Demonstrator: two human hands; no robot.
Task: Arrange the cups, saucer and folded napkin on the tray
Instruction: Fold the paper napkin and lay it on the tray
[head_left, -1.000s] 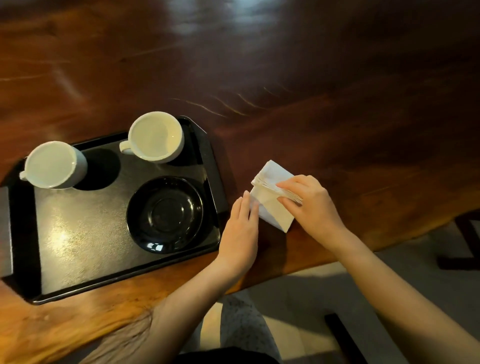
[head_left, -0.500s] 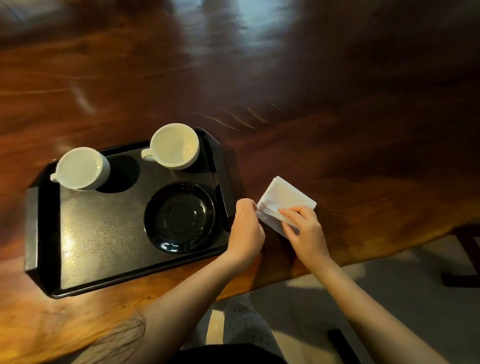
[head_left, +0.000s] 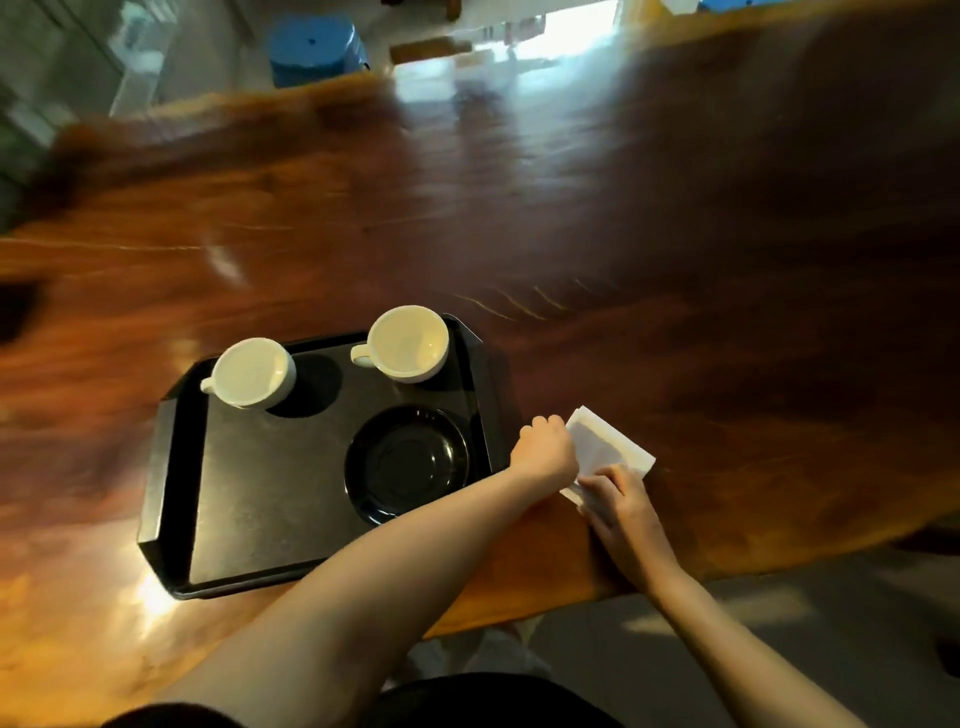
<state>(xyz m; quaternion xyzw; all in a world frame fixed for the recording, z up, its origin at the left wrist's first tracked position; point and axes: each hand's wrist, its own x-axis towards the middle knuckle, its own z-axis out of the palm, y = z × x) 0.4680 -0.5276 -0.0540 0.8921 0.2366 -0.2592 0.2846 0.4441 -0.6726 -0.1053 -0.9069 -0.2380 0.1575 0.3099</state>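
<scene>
A black tray (head_left: 249, 519) lies on the wooden table. Two white cups stand along its far edge: one at the back left (head_left: 252, 371), one at the back right (head_left: 408, 343). A black saucer (head_left: 408, 462) sits in the tray's near right corner. Just right of the tray a white folded napkin (head_left: 605, 447) lies on the table. My left hand (head_left: 545, 449) is curled at the napkin's left edge. My right hand (head_left: 621, 506) presses on its near edge with fingers on the paper. Both hands cover part of the napkin.
The dark wooden table (head_left: 571, 234) stretches far beyond the tray. Its near edge (head_left: 701, 577) runs just below my right wrist. A blue stool (head_left: 317, 49) stands on the floor past the far edge.
The view has pulled back and up, so the far table edge and floor now show. My left hand has curled into a fist at the napkin; my right hand has slid to its near edge.
</scene>
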